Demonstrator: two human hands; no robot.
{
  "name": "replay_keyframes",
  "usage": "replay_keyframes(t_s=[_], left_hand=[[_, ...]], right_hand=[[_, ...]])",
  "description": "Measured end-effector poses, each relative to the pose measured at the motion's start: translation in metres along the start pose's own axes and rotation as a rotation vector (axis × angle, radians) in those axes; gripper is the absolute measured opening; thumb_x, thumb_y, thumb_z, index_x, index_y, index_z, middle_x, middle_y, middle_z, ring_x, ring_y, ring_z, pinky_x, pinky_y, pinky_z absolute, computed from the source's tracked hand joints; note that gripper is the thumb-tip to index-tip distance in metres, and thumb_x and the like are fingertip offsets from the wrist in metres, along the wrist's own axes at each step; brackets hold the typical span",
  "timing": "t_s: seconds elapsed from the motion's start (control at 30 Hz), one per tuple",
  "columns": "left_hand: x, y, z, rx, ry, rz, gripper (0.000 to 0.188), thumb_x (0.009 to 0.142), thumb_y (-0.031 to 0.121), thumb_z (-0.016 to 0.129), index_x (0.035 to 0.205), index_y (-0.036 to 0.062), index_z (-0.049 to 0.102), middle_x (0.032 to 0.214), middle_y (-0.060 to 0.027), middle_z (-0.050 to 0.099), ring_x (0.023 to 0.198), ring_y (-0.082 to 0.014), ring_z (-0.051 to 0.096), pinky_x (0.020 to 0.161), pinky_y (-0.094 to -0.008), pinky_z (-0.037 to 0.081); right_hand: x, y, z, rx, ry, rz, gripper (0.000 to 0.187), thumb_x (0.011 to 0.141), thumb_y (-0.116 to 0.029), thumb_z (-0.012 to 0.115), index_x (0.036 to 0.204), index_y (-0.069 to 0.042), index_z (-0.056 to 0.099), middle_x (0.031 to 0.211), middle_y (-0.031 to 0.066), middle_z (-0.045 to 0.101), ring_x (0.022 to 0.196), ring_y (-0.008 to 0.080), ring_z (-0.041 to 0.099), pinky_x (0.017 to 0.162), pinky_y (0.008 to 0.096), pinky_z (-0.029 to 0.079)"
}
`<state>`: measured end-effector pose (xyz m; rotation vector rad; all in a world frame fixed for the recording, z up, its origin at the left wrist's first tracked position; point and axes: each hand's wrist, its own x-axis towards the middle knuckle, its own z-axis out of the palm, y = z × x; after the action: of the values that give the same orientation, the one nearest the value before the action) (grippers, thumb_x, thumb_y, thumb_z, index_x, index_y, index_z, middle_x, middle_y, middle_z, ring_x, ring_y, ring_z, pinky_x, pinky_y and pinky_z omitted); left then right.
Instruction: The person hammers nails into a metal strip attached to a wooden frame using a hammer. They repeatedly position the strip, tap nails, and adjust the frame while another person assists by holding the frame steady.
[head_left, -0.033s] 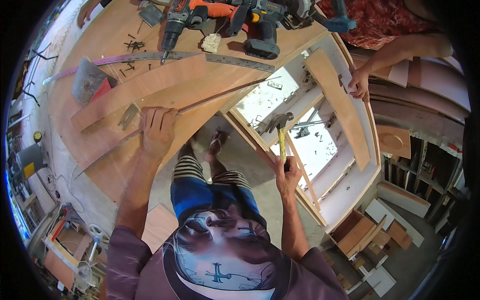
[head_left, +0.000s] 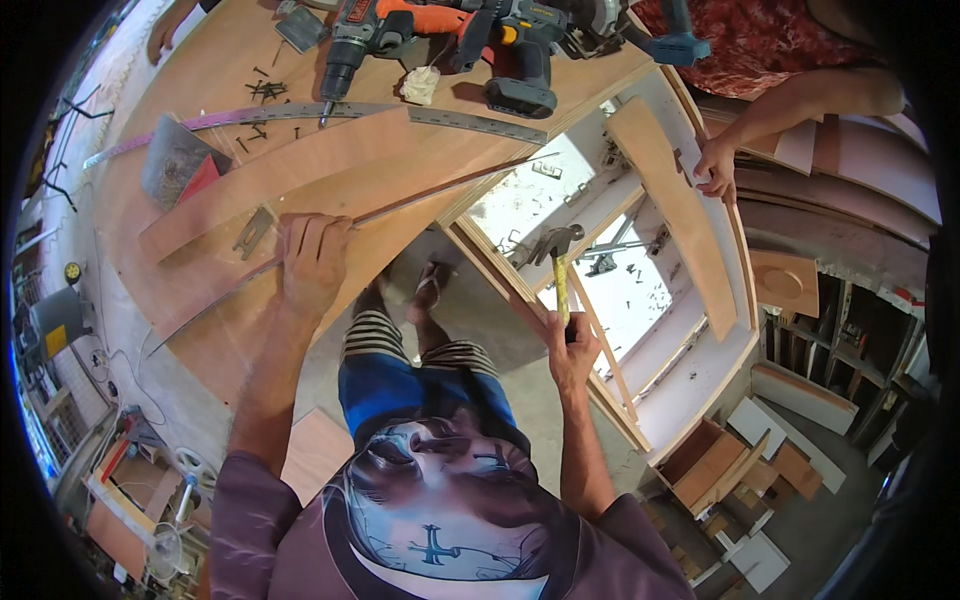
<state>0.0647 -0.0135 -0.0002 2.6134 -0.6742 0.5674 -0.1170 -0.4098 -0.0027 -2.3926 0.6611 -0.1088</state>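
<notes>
In my right hand (head_left: pixel 575 352) is a claw hammer (head_left: pixel 560 275), gripped by its yellow handle with the metal head raised toward the open cabinet frame. My left hand (head_left: pixel 315 258) is closed at the long thin strip (head_left: pixel 430 193) lying across the plywood (head_left: pixel 210 350), fingers bent over it. What lies under the palm is hidden. A small flat metal plate with cutouts (head_left: pixel 254 233) rests just left of that hand. Beyond it stretches a long curved wooden strip (head_left: pixel 300 170).
Drills (head_left: pixel 345 65) and other power tools sit at the far edge, with scattered screws (head_left: pixel 267 90) and a perforated metal strip (head_left: pixel 240 116). The cabinet frame (head_left: pixel 640 440) stands at right. Another person's hand (head_left: pixel 716 168) touches its far side. Wood offcuts (head_left: pixel 765 550) lie lower right.
</notes>
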Motion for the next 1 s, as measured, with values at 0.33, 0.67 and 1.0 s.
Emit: replay_keyframes(t_s=[0.33,0.67,1.0], left_hand=[[0.010,0.007,-0.001,0.054,0.014,-0.011,0.025,0.087,0.015,0.082,0.110,0.0083,0.074,0.106,-0.0070,0.068,0.103,-0.0303,0.065,0.093,-0.0478,0.050],[0.114,0.118,0.089,-0.100,-0.082,-0.162,0.037,0.091,0.032,0.082,0.122,0.0137,0.073,0.117,-0.0044,0.068,0.114,-0.0290,0.062,0.096,-0.0486,0.047],[0.183,0.168,0.160,-0.283,-0.081,-0.127,0.024,0.088,0.026,0.086,0.104,0.0105,0.079,0.109,-0.0073,0.070,0.113,-0.0325,0.065,0.094,-0.0492,0.053]], right_hand=[[0.002,0.004,0.002,0.009,0.015,0.029,0.044,0.100,-0.039,0.082,0.088,0.000,0.066,0.061,0.0128,0.056,0.053,0.0215,0.050,0.054,0.0398,0.045],[0.005,-0.008,-0.001,-0.015,0.027,0.062,0.043,0.101,-0.040,0.080,0.088,-0.001,0.066,0.060,0.0146,0.058,0.050,0.0269,0.053,0.052,0.0414,0.045],[0.005,-0.015,-0.004,0.011,0.005,0.086,0.044,0.100,-0.044,0.081,0.089,-0.003,0.066,0.062,0.0135,0.059,0.052,0.0282,0.057,0.054,0.0411,0.047]])
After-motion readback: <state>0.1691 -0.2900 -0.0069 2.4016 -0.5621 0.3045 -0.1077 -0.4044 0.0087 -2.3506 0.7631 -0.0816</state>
